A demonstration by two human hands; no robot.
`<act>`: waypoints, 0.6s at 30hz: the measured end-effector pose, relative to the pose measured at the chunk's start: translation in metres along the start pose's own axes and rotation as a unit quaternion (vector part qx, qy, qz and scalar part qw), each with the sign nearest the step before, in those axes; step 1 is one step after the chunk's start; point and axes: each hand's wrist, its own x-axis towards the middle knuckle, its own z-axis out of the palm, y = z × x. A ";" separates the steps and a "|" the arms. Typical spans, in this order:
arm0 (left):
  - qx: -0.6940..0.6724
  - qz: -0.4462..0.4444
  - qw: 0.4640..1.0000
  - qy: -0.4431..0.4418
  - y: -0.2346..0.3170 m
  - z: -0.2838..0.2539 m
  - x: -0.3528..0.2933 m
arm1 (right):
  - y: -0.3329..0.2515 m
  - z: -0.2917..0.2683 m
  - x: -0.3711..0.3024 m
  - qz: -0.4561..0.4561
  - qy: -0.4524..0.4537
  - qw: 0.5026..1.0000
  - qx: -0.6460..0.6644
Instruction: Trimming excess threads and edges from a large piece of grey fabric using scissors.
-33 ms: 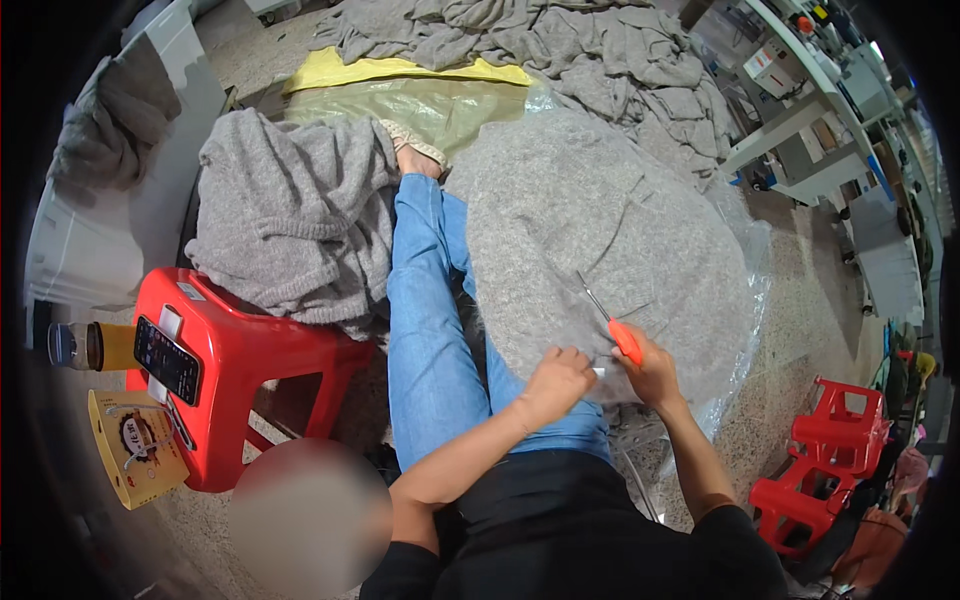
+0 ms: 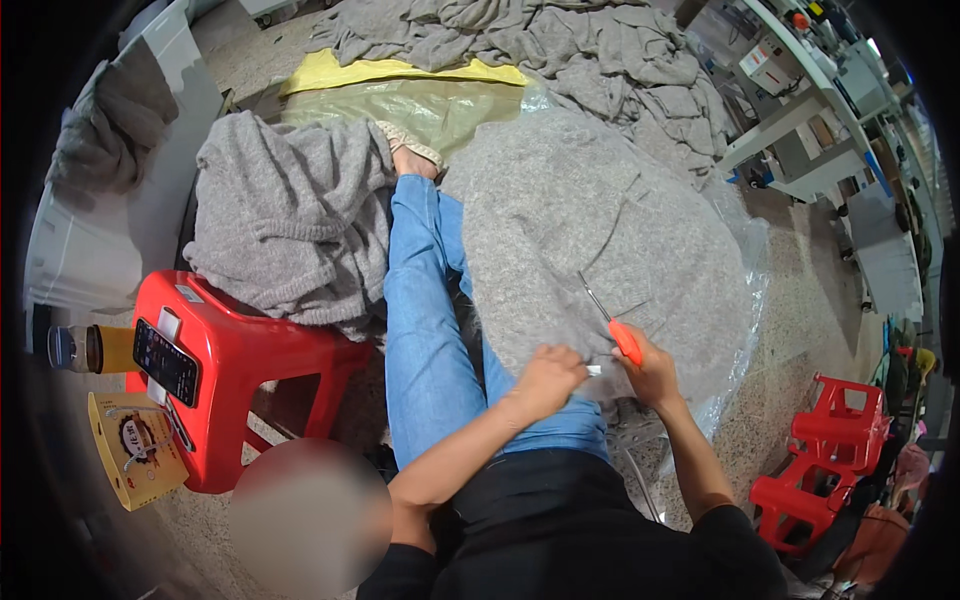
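Note:
A large grey knitted garment point(image 2: 590, 200) lies spread over my lap and beyond my right leg. My right hand point(image 2: 655, 375) grips orange-handled scissors point(image 2: 626, 343), their slim metal blades pointing away from me over the knit. Beside them, my left hand point(image 2: 548, 380) is closed in a pinch at the garment's near edge. A small white tag point(image 2: 594, 370) shows right by its fingertips. What exactly the left fingers pinch is partly hidden by the hand.
A red stool point(image 2: 215, 370) at left carries a phone point(image 2: 166, 362); a yellow paper bag point(image 2: 135, 450) hangs beside it. Grey knits point(image 2: 290, 220) are heaped behind the stool, more point(image 2: 520, 35) at the back. Other red stools point(image 2: 825, 460) and a worktable point(image 2: 790, 130) stand right.
My left hand has shifted very slightly to the left. The scissors and the garment stay in about the same place.

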 end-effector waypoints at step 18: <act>-0.226 -0.349 0.543 0.730 -0.079 -0.171 -0.223 | -0.008 0.022 0.008 -0.089 -0.116 0.989 0.031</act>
